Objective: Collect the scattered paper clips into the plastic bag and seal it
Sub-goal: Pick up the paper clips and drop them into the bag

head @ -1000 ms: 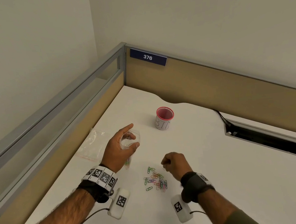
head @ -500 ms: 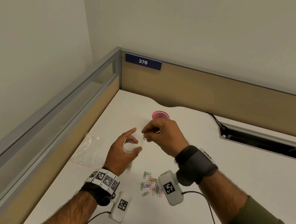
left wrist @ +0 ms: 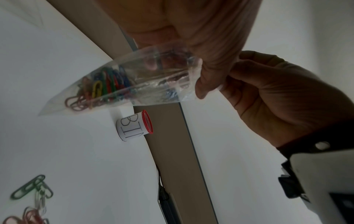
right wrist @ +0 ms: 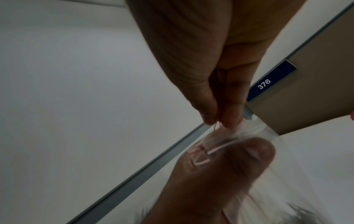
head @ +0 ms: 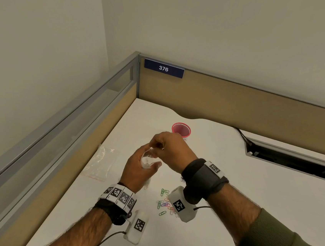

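My left hand (head: pixel 142 169) holds a clear plastic bag (left wrist: pixel 153 84) up above the table, its mouth open between thumb and fingers. Several coloured paper clips (left wrist: pixel 103 87) lie in the bag's lower corner. My right hand (head: pixel 157 145) is at the bag's mouth, where thumb and finger pinch a thin paper clip (right wrist: pixel 215 126) just over the opening. The left thumb (right wrist: pixel 249 153) presses the bag's rim. More loose paper clips (head: pixel 164 202) lie scattered on the white table (head: pixel 245 194) below my wrists, partly hidden by the right wrist camera.
A white cup with a red rim (head: pixel 181 130), lettered BIN, stands behind my hands. A second clear bag (head: pixel 101 163) lies flat at the left near the partition. A cable slot (head: pixel 294 161) opens in the table at the right.
My right hand rose from the clip pile to the bag's mouth and now sits right over the opening. The left hand kept the bag in place.
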Tool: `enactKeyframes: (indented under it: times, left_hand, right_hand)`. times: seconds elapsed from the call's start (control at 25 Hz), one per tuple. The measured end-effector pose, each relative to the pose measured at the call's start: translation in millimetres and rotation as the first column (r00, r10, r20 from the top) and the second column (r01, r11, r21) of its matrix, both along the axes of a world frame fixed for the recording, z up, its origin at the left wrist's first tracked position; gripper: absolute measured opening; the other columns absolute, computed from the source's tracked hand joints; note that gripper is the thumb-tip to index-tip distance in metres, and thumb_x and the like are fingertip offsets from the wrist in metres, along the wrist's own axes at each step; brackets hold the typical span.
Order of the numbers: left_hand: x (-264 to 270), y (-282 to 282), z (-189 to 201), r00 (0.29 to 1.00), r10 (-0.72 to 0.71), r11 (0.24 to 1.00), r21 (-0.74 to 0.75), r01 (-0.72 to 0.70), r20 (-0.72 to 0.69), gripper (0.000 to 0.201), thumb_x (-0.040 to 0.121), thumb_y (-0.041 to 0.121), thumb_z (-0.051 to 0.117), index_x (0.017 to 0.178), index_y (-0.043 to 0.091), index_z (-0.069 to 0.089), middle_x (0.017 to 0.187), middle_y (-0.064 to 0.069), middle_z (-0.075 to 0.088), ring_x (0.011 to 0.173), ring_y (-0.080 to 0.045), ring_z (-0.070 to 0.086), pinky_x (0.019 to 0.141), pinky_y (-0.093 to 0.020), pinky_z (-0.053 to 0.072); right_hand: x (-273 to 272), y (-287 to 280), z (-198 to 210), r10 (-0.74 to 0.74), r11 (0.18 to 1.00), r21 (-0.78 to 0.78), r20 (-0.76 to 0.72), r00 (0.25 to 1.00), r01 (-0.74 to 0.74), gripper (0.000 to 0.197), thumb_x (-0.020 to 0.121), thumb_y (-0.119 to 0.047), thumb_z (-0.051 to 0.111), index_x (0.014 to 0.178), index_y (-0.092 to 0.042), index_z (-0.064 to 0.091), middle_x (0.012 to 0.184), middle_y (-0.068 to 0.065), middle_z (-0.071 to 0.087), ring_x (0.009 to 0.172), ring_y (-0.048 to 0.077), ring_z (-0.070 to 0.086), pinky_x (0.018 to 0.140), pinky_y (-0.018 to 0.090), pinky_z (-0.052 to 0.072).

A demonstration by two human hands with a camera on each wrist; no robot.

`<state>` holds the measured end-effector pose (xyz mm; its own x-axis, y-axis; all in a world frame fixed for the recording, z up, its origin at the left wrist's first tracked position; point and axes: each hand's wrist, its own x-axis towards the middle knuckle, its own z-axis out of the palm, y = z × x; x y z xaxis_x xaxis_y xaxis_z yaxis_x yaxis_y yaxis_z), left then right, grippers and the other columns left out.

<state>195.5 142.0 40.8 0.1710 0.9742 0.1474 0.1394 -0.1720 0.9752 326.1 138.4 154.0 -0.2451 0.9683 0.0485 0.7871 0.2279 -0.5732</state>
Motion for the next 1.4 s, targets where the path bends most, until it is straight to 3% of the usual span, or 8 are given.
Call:
enactKeyframes:
  times: [0.28, 0.4, 0.52, 0.68, 0.84, 1.08, 1.28, 1.4]
  left_hand:
    - [-5.4, -3.7, 1.4, 1.000, -0.006, 1.000, 0.000, 0.006, -0.001, 0.063, 0.082, 0.010, 0.077, 0.138, 0.025, 0.054, 0.101, 0.003, 0.066, 0.107, -0.009, 0.062, 0.092, -0.015, 0.049]
    - [-15.3, -5.6, -1.0, 1.000, 0.014, 1.000, 0.002, -0.014, -0.004, 0.064, 0.082, 0.009, 0.077, 0.139, 0.025, 0.054, 0.100, 0.003, 0.065, 0.107, -0.009, 0.062, 0.095, -0.013, 0.046]
    - [-23.2, -5.6, -2.6, 0.999, 0.032, 0.999, 0.011, -0.033, 0.012, 0.064, 0.081, 0.006, 0.077, 0.138, 0.023, 0.055, 0.098, 0.002, 0.064, 0.107, -0.012, 0.062, 0.097, -0.017, 0.046]
    - [-30.1, -3.4, -2.1, 0.998, 0.055, 0.998, 0.019, -0.055, 0.016, 0.063, 0.081, 0.002, 0.076, 0.138, 0.020, 0.055, 0.098, -0.001, 0.064, 0.105, -0.011, 0.062, 0.089, -0.007, 0.045]
    - [-31.7, -1.6, -3.3, 0.997, 0.071, 0.997, 0.016, -0.071, 0.029, 0.063, 0.082, 0.002, 0.076, 0.138, 0.021, 0.055, 0.097, 0.001, 0.064, 0.107, -0.011, 0.062, 0.094, -0.008, 0.043]
    - [-24.7, -2.7, -3.9, 0.996, 0.055, 0.998, 0.012, -0.056, 0.069, 0.064, 0.077, 0.014, 0.075, 0.137, 0.022, 0.056, 0.097, 0.002, 0.064, 0.104, -0.009, 0.062, 0.094, -0.011, 0.045]
    - [-19.5, -1.1, -6.8, 0.998, 0.025, 1.000, 0.010, -0.026, 0.058, 0.064, 0.077, 0.014, 0.075, 0.138, 0.022, 0.056, 0.097, 0.003, 0.065, 0.106, -0.012, 0.062, 0.100, -0.017, 0.045]
    - [-16.8, 1.1, -4.6, 0.998, 0.021, 1.000, 0.010, -0.022, 0.062, 0.066, 0.075, 0.018, 0.075, 0.138, 0.023, 0.055, 0.096, 0.004, 0.065, 0.106, -0.014, 0.063, 0.104, -0.024, 0.045]
  right_hand:
    - [41.5, -6.4, -18.9, -0.171, 0.978, 0.070, -0.268, 0.948, 0.196, 0.016, 0.091, -0.004, 0.058, 0.098, -0.013, 0.069, 0.090, -0.001, 0.067, 0.076, 0.009, 0.066, 0.070, 0.017, 0.057]
    - [67.1, -6.8, -82.6, -0.257, 0.966, -0.036, -0.054, 0.965, 0.255, 0.017, 0.090, -0.009, 0.058, 0.099, -0.016, 0.070, 0.100, 0.001, 0.068, 0.090, 0.017, 0.065, 0.085, 0.030, 0.055]
    - [78.3, -19.4, -147.7, -0.175, 0.940, -0.246, 0.244, 0.954, 0.235, 0.025, 0.091, -0.012, 0.056, 0.113, -0.020, 0.065, 0.119, 0.004, 0.060, 0.112, 0.022, 0.056, 0.097, 0.029, 0.044]
    - [79.5, -47.7, -193.6, -0.095, 0.921, -0.323, 0.353, 0.931, 0.216, 0.034, 0.091, -0.006, 0.048, 0.123, -0.017, 0.057, 0.124, 0.006, 0.050, 0.117, 0.023, 0.048, 0.098, 0.029, 0.043]
    - [74.9, -70.4, -199.0, -0.056, 0.940, -0.303, 0.309, 0.949, 0.155, 0.026, 0.094, -0.017, 0.051, 0.118, -0.016, 0.062, 0.117, 0.006, 0.054, 0.111, 0.023, 0.052, 0.093, 0.028, 0.046]
    - [93.4, -98.3, -204.0, -0.284, 0.857, -0.360, 0.271, 0.920, 0.370, 0.044, 0.082, -0.034, 0.070, 0.118, -0.014, 0.056, 0.117, 0.004, 0.050, 0.106, 0.022, 0.056, 0.088, 0.026, 0.045]
    - [58.6, -77.1, -205.4, -0.284, 0.867, -0.349, 0.238, 0.929, 0.355, 0.023, 0.087, -0.025, 0.063, 0.105, -0.011, 0.063, 0.111, 0.009, 0.056, 0.097, 0.024, 0.059, 0.084, 0.029, 0.049]
    - [53.1, -56.0, -199.9, -0.282, 0.891, -0.318, 0.170, 0.944, 0.324, 0.025, 0.089, -0.018, 0.059, 0.114, -0.015, 0.064, 0.117, 0.008, 0.059, 0.104, 0.024, 0.060, 0.092, 0.029, 0.048]
